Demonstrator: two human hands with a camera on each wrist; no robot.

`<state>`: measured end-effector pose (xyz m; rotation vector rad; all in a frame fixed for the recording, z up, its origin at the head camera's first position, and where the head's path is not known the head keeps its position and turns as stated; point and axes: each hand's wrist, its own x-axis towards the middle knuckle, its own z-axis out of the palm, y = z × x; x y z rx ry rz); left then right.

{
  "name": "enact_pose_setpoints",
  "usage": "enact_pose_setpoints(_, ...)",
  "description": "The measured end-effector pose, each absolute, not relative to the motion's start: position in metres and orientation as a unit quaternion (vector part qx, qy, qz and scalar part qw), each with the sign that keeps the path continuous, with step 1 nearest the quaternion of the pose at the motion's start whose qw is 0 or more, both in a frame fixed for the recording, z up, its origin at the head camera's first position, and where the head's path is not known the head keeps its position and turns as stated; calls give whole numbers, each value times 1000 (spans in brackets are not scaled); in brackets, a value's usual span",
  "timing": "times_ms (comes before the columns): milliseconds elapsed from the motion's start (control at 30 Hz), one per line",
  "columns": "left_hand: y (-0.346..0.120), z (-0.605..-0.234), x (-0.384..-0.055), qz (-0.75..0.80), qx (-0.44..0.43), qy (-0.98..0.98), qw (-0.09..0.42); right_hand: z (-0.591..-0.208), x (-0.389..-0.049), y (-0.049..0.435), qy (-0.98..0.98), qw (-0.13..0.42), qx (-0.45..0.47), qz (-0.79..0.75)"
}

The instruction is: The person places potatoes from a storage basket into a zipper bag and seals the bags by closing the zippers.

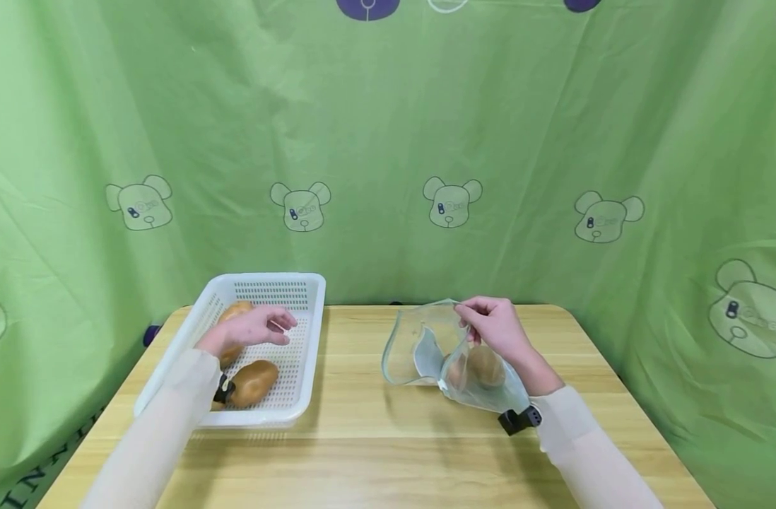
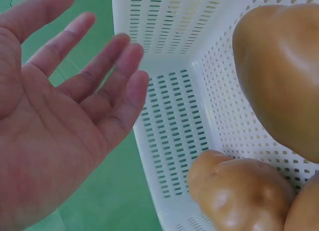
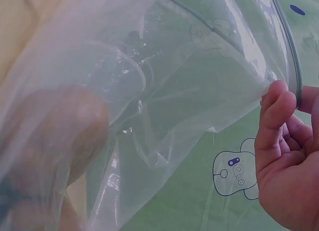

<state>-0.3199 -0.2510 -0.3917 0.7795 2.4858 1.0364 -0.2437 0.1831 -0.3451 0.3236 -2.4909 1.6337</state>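
My left hand (image 1: 256,329) hovers over a white perforated plastic basket (image 1: 316,332), fingers spread and slightly bent, holding nothing. Below it lie smooth brown potatoes, one at the front (image 1: 254,382) and others partly hidden under the hand and forearm. The left wrist view shows the bare palm (image 2: 55,126) beside the basket wall, with lumpy potatoes (image 2: 244,191) to the right. On the other side, my right hand (image 1: 499,329) pinches the upper edge of a clear zip bag (image 1: 420,318), whose mouth gapes toward the left. Inside the bag sits brown produce (image 1: 486,366), blurred through the plastic.
Both the basket and the bag are on a light wooden table (image 1: 356,452). A green curtain (image 1: 375,141) printed with bear heads hangs behind and around the sides. Bare wood separates basket and bag.
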Motion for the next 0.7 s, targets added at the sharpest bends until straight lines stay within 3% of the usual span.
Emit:
enact_pose_setpoints(367, -254, -389, -289, 323, 278, 891, 157, -362, -257, 197, -824, 75, 95, 554)
enact_pose_setpoints(700, -266, -391, -276, 311, 301, 889, 149, -348, -245, 192, -828, 86, 112, 543)
